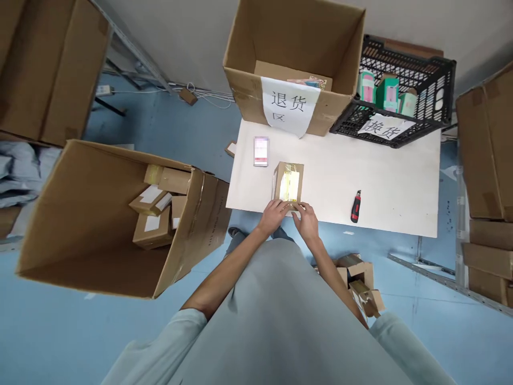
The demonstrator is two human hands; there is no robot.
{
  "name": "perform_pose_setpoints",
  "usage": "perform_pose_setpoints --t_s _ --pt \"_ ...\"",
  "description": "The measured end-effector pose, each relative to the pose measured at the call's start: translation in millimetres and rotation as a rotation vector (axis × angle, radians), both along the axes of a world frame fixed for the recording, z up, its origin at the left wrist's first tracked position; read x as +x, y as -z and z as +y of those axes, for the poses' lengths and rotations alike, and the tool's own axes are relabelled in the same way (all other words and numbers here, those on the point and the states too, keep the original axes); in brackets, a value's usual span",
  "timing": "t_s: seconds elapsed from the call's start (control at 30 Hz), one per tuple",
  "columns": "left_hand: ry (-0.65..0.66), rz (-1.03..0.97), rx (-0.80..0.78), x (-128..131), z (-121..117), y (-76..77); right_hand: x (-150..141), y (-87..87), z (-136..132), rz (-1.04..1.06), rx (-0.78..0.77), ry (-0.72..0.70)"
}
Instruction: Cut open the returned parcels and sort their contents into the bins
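A small taped cardboard box (282, 174) lies on the white table near its front edge, with a glossy label (289, 186) on top. My left hand (273, 215) is closed at the left of the box's near end, fingertips on its edge. At the right of that same end, my right hand (306, 220) has its thumb and fingers bent around the edge. Both hands' fingertips come close together there, and what exactly they pinch is partly hidden. To the right, a red and black utility knife (356, 206) lies on the table (396, 187).
A phone (261, 151) lies behind the small box. At the back stand a large carton (244, 101) with a paper sign and a black crate (444, 101) holding green boxes. Left stands a deep carton (80, 224) with several parcels; opened boxes (360, 275) lie on the floor, right.
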State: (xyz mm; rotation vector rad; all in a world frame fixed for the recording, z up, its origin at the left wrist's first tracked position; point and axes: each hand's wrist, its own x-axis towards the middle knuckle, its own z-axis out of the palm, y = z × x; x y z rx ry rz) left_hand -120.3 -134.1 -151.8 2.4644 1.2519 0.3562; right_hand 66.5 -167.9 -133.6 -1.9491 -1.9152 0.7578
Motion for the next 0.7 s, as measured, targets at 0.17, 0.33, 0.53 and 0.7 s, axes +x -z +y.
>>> perform_pose_setpoints --t_s 0.17,0.33,0.53,0.7 --pt "-0.131 -0.140 -0.041 -42.5 -14.6 -11.7 -29.0 -22.4 21.6 0.065 0.066 -0.095" --pt "-0.439 -0.288 -0.066 -123.4 -49.0 -20.6 -102.3 -42.9 49.9 0.122 0.081 -0.252" --pt "-0.901 -0.459 -0.059 -241.8 -111.5 -27.9 -234.7 -44.8 60.1 0.088 0.029 -0.508" --pt "-1.232 -0.528 -0.064 -337.7 -166.7 -20.5 -351.4 -37.4 52.0 0.090 -0.048 -0.760"
